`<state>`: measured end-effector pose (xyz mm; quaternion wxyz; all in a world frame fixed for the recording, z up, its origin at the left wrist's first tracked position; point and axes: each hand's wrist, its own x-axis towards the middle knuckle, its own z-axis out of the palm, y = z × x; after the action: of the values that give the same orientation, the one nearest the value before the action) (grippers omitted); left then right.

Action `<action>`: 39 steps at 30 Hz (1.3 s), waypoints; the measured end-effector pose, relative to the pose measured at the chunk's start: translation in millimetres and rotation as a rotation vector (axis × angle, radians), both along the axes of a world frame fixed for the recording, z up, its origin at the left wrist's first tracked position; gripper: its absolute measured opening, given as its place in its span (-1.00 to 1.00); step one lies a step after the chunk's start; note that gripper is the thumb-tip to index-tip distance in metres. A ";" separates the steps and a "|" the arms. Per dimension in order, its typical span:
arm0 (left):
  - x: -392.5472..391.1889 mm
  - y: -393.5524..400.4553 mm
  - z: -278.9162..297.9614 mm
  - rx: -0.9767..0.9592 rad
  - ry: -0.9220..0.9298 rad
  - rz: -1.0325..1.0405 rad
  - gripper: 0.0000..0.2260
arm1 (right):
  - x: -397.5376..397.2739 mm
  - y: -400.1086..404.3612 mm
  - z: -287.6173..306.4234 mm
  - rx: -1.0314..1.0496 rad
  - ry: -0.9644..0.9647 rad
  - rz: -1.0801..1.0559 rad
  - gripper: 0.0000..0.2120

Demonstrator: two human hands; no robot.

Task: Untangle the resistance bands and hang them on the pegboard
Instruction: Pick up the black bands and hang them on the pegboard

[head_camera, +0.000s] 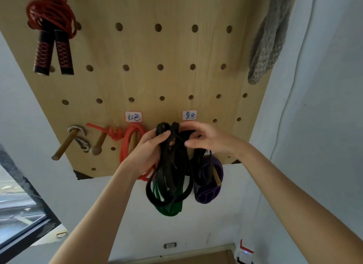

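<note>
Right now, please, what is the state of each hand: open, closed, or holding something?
Left hand: closed, gripping the black bands near their top.
Right hand: fingers curled onto the same black bands; a firm grip cannot be told.

handwritten label 红色 [133, 117] on pegboard [176, 83], second label 黑色 [189, 115] beside it

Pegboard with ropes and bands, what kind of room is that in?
Probably a home workout corner: a wooden pegboard on a white wall holds a jump rope, a red band and a purple band.
</note>
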<state>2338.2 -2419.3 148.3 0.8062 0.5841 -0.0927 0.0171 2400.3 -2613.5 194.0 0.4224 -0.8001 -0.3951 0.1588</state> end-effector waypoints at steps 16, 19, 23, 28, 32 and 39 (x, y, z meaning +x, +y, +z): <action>-10.3 -3.1 16.1 0.022 0.013 -0.186 -0.78 | -19.2 13.5 8.5 0.163 -0.244 -0.163 -0.82; -7.3 -13.5 21.4 0.246 0.035 -0.218 -0.75 | -20.6 6.7 9.2 0.189 -0.202 -0.200 -0.82; -3.2 -24.2 22.2 0.132 0.024 -0.230 -0.77 | -22.9 -8.5 13.8 0.324 -0.105 -0.205 -0.82; 0.7 -41.6 12.4 0.063 0.025 -0.223 -0.80 | -26.0 -28.1 4.0 0.471 0.127 -0.168 -0.77; 2.5 -48.9 6.6 0.406 -0.013 -0.055 -0.83 | -20.5 -42.2 -3.2 0.525 0.283 -0.239 -0.80; 8.8 -54.0 -6.9 0.792 -0.256 0.452 -0.83 | -0.6 -31.1 13.3 0.018 -0.230 -0.229 -0.79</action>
<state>2346.9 -2473.3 141.4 0.4797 0.8452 -0.0615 0.2273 2399.7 -2644.6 207.3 0.3968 -0.8491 -0.3486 0.0137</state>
